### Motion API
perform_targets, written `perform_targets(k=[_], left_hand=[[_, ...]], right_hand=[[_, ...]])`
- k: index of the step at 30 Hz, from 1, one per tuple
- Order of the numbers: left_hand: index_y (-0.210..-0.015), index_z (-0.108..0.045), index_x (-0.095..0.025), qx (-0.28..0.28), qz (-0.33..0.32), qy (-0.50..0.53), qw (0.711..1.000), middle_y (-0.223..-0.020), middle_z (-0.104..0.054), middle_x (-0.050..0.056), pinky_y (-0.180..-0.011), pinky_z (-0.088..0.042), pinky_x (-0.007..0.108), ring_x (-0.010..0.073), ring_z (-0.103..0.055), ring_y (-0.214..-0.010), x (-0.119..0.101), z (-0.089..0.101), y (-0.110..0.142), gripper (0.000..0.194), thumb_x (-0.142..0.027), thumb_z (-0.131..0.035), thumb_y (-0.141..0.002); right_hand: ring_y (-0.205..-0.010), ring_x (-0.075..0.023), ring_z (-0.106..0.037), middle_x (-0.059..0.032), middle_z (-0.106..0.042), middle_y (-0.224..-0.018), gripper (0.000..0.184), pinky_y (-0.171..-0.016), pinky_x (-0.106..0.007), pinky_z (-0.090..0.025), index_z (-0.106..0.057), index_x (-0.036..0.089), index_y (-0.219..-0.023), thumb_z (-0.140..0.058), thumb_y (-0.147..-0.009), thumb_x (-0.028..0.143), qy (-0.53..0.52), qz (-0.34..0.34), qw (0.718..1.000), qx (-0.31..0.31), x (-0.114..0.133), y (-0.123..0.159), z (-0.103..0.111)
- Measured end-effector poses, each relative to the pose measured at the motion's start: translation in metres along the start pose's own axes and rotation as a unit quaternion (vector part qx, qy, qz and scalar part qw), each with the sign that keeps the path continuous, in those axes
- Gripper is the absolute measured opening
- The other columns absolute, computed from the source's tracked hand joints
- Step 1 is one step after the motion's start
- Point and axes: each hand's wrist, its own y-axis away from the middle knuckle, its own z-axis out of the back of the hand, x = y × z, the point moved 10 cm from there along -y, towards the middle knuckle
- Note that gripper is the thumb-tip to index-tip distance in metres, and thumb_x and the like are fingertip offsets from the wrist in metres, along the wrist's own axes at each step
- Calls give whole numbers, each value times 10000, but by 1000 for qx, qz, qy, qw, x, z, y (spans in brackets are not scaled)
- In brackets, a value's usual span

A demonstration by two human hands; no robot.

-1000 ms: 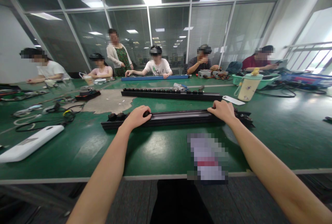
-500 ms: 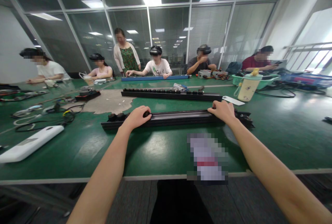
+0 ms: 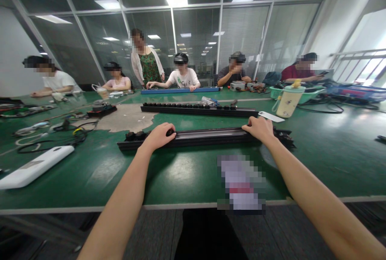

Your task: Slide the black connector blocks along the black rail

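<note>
A long black rail point(image 3: 208, 140) with a pale metal channel along its top lies crosswise on the table before me. Black rounded pieces point(image 3: 135, 135) sit at its left end. My left hand point(image 3: 160, 134) is closed over the rail left of the middle; something dark shows between thumb and forefinger, its kind unclear. Towards the right end, my right hand point(image 3: 261, 128) grips the rail, with thumb and fingers at its upper edge. The palms hide the parts beneath them.
Behind it lies a second black rail point(image 3: 196, 110) carrying several black pieces. A white case point(image 3: 39, 166) and cables point(image 3: 64, 133) lie left. A blurred flat item point(image 3: 241, 183) is near the front edge. A yellow cup point(image 3: 289, 102) stands right. Several people point(image 3: 183, 77) are across the green table point(image 3: 181, 179).
Both my hands and the rail stay practically where they were. The standing person across the table has shifted slightly to the left.
</note>
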Motion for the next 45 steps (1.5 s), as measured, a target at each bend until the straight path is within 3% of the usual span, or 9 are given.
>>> perform_targets(k=[45], left_hand=[[-963,-641,-209,-4,-1,-2,1000,-976,-688,86,-899,-524,419,267,-646,-933,-1,1,1,194,-373,-547,-922]], right_hand=[[-1129,-352,-580,-206,-727,-1054,464,-920,-446,-374,-771,140,-1088,-477,-942,469,8,-27,1000,-13,-7,1,2]])
